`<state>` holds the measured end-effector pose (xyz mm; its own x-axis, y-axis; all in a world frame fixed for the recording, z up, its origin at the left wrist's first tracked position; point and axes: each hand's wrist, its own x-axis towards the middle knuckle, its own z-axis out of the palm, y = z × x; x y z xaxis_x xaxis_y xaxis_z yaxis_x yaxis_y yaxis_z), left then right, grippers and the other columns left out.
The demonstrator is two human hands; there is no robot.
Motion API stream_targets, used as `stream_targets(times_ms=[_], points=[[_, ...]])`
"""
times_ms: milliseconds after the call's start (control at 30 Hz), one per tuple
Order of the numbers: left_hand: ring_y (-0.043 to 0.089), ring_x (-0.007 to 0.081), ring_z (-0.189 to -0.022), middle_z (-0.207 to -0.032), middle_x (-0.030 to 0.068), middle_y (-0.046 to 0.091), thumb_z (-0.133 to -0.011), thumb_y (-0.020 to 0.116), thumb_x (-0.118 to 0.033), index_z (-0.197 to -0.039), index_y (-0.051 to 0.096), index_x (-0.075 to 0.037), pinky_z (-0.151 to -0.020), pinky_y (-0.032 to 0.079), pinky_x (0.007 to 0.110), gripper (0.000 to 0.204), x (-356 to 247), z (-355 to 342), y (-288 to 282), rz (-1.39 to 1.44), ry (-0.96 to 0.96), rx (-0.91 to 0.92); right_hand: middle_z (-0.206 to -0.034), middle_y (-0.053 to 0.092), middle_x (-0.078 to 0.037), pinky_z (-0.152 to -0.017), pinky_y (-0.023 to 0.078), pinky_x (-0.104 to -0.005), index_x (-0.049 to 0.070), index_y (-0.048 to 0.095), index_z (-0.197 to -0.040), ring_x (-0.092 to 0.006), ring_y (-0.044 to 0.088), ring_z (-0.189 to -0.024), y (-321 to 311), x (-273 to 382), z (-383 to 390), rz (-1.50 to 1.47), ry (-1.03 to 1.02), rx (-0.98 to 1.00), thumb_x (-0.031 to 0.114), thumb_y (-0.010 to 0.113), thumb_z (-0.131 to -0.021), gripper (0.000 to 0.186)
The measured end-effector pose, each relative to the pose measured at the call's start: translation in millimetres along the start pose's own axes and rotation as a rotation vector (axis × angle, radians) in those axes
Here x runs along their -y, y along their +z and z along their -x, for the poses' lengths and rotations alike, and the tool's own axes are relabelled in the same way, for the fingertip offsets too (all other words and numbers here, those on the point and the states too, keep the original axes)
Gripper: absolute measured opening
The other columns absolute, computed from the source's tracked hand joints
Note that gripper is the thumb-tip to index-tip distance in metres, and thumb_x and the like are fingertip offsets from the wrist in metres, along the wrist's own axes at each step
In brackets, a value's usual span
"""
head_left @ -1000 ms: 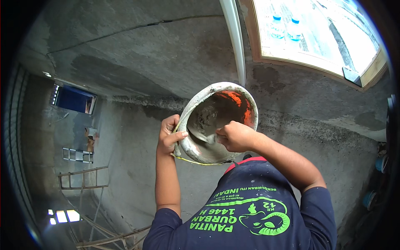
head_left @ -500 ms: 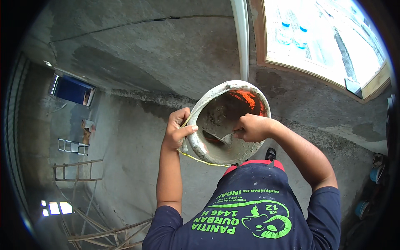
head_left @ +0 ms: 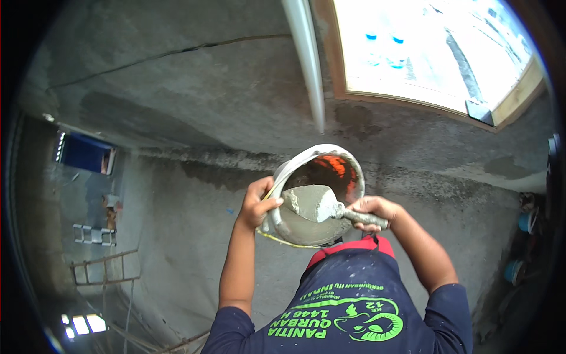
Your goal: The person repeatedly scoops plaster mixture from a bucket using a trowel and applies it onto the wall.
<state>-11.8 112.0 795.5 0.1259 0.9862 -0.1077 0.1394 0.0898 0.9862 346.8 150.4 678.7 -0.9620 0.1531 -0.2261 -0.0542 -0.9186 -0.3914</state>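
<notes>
The left hand (head_left: pixel 259 203) is gripping the bucket (head_left: pixel 311 154) at its left edge, the thumb lapping over the mortar-caked rim and the fingers pressing on the outer side. The right hand (head_left: pixel 372 212) is closing firmly around the handle of a trowel (head_left: pixel 323 206), at the bucket's right edge, with the handle's end sticking out past the fingers. The trowel's blade is lying across the bucket's mouth, pointing toward the left hand and carrying grey mortar; whether it is touching the mortar (head_left: pixel 318 233) below, I cannot tell. Orange patches are showing through on the bucket's far inner wall, and a yellow cord (head_left: pixel 283 241) is curving around its lower left side.

Below the bucket, the person is wearing a navy shirt (head_left: pixel 348 280) bearing bright green print: several lines of capital lettering, some numerals and an outlined horned animal's head, all appearing upside down from here. Up and to the right of the bucket, two blue-capped bottles (head_left: pixel 397 54) are standing beyond a wooden window frame (head_left: pixel 407 102), glare washing out their sides, so any labels are going unread.
</notes>
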Motion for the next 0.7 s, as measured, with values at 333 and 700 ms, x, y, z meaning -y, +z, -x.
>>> stream_targets(times_ms=[333,700], points=[[0.042,0.0036,-0.068,-0.071,-0.0060,0.048,-0.080,0.069,-0.002,-0.074,0.044,-0.012,-0.061,0.034,0.024,0.027,170.2,4.5,75.8,0.189,-0.269,-0.249,-0.085,0.057,-0.014,-0.057,0.052,-0.0362,0.011,0.043,-0.128,-0.0232,0.056,-0.058,-61.3,-58.0,18.7,-0.042,-0.598,-0.407,0.028,0.068,-0.094,0.046],[0.046,0.0049,-0.069,-0.075,-0.0034,0.051,-0.082,0.068,0.002,-0.079,0.047,-0.009,-0.062,0.037,0.025,0.024,348.6,65.5,149.9,0.167,-0.530,-0.517,-0.098,0.065,-0.021,-0.068,0.056,-0.0420,0.001,0.058,-0.124,-0.0388,0.069,-0.079,-345.8,-9.8,-50.4,1.657,-0.916,-1.308,0.011,0.069,-0.088,0.040]])
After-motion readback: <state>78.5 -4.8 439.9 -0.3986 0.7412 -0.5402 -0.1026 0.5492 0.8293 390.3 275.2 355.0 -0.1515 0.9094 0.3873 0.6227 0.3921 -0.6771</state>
